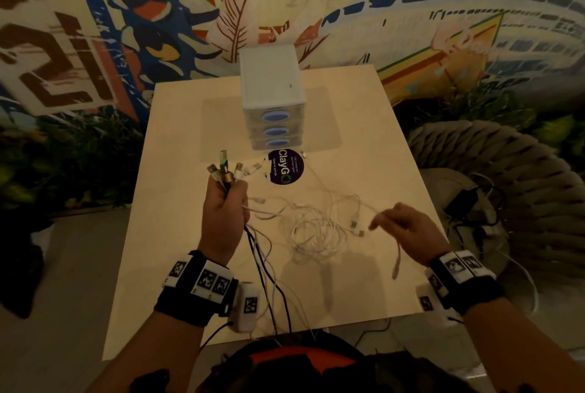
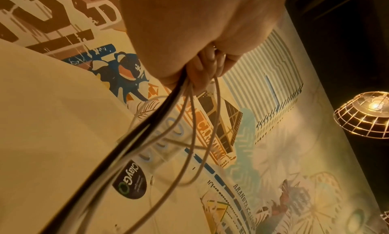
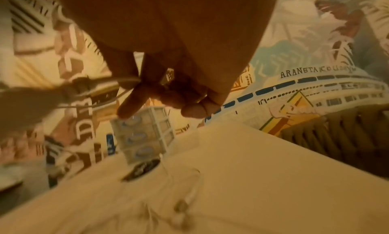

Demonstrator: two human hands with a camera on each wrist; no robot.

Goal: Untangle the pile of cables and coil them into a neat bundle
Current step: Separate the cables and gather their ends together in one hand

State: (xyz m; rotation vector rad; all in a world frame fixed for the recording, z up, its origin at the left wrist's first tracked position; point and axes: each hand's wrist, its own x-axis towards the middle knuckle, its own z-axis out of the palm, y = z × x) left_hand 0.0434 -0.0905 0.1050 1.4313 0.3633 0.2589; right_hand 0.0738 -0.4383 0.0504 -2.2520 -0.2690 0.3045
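Note:
My left hand [image 1: 229, 202] is raised over the table's left middle and grips a bunch of cable ends; their plugs [image 1: 226, 169] fan out above the fist. Black and white cables [image 1: 269, 275] trail from the fist past the near edge; the left wrist view shows them leaving the curled left hand [image 2: 207, 63]. A loose tangle of white cables [image 1: 316, 231] lies on the table [image 1: 177, 266] between my hands. My right hand [image 1: 384, 218], right of the tangle, pinches one white cable [image 3: 126, 79], whose end dangles below the hand [image 1: 396, 266].
A white drawer unit [image 1: 272, 92] with blue handles stands at the table's far middle, a round purple sticker [image 1: 286, 166] in front of it. A woven chair [image 1: 493, 155] with a black adapter [image 1: 465, 202] sits right of the table. Painted wall behind.

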